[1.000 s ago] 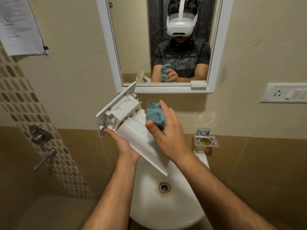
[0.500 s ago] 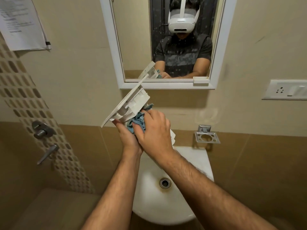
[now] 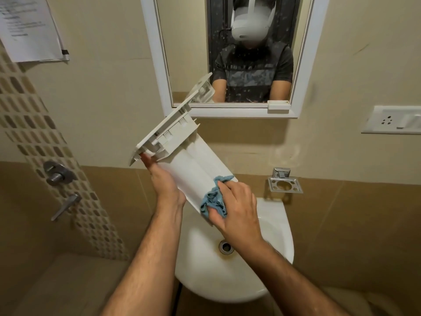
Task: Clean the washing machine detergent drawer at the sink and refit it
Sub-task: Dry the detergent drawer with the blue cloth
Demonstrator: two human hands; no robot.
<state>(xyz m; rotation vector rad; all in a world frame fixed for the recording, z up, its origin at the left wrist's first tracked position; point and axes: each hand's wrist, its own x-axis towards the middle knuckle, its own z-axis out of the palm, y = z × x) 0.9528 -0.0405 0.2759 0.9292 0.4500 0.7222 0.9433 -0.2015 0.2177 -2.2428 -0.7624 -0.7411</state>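
So the white plastic detergent drawer (image 3: 182, 153) is held tilted in the air above the white ceramic sink (image 3: 230, 277), front panel up toward the white-framed mirror (image 3: 230, 55). The left hand (image 3: 165, 181) grips the drawer's left edge near the panel, thumb tucked up under it. The right hand (image 3: 237, 206) is curled around a crumpled blue cloth (image 3: 214, 199), pressing it against the smooth underside at the drawer's lower end. A chrome holder (image 3: 284, 181) sits on the wall just right of it.
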